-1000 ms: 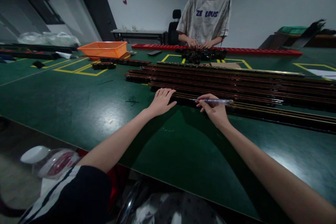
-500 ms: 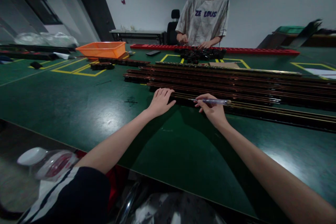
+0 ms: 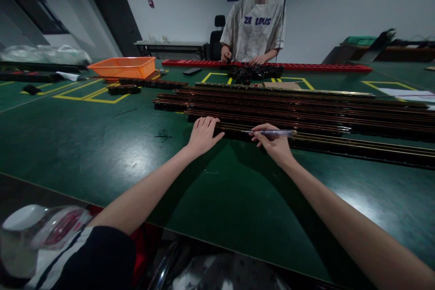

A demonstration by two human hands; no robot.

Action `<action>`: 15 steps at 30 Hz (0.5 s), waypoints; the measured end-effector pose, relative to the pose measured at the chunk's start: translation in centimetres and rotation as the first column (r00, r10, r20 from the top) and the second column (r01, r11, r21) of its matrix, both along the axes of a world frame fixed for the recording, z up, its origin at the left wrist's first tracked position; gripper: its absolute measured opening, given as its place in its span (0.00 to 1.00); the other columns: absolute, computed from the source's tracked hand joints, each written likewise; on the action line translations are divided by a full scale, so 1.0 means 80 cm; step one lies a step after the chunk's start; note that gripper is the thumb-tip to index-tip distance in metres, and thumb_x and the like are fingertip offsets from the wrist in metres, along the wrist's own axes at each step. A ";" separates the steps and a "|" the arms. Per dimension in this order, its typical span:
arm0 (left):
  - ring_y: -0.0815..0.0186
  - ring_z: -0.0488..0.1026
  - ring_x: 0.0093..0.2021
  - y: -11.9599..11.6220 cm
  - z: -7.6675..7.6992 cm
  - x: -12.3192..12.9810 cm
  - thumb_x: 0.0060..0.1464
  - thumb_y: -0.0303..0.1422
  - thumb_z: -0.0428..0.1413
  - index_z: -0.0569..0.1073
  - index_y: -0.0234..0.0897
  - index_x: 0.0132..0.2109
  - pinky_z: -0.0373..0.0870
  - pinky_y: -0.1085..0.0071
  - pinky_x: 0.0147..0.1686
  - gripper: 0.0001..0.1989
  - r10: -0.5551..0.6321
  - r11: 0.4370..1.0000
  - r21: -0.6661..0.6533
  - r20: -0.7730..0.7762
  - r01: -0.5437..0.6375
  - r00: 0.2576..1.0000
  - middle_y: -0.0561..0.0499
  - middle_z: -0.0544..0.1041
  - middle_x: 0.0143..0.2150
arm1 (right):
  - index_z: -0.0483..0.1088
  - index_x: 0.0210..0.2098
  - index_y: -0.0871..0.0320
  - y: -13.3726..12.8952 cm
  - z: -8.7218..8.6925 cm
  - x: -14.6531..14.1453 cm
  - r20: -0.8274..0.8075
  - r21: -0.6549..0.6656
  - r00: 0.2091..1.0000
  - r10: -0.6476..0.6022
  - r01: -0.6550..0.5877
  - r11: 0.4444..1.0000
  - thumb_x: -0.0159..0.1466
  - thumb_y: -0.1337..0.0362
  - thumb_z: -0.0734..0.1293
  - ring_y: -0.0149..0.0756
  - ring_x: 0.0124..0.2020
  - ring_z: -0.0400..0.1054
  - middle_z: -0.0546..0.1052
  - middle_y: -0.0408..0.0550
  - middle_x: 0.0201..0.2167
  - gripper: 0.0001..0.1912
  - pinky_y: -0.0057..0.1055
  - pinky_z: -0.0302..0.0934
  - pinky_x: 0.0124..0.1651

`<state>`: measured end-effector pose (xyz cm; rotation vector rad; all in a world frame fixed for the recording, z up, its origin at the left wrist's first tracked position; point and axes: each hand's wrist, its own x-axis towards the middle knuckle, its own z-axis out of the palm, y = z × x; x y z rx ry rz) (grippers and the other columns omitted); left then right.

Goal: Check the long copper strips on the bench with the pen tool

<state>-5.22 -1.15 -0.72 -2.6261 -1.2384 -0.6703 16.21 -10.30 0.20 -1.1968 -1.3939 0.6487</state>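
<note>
My left hand lies flat over the left end of the nearest long dark strip, thumb spread away from the fingers. In my right hand is a slim screwdriver with a clear purplish handle. It lies nearly level, its thin shaft pointing left above the strip, toward my left hand. Whether its tip touches the strip I cannot tell. Right behind this strip several similar dark strips with coppery edges lie side by side.
An orange basket stands at the back left near a phone. Across the green table a person handles small black parts in front of a long red rail. A clear plastic jar is at lower left.
The view has shifted slightly, so the background sits further left. The screwdriver has slid a little to the left relative to the right-hand grip; the left hand stays on the strip's end.
</note>
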 end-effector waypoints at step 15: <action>0.54 0.64 0.52 -0.001 0.003 0.000 0.59 0.43 0.48 0.65 0.33 0.54 0.56 0.57 0.56 0.22 0.000 1.000 -0.009 -0.023 0.000 1.000 0.42 0.70 0.50 | 0.71 0.31 0.58 -0.012 0.002 0.009 -0.032 0.006 0.998 -0.061 0.061 0.998 0.54 0.54 0.70 0.34 0.27 0.71 0.76 0.48 0.29 0.13 0.27 0.64 0.21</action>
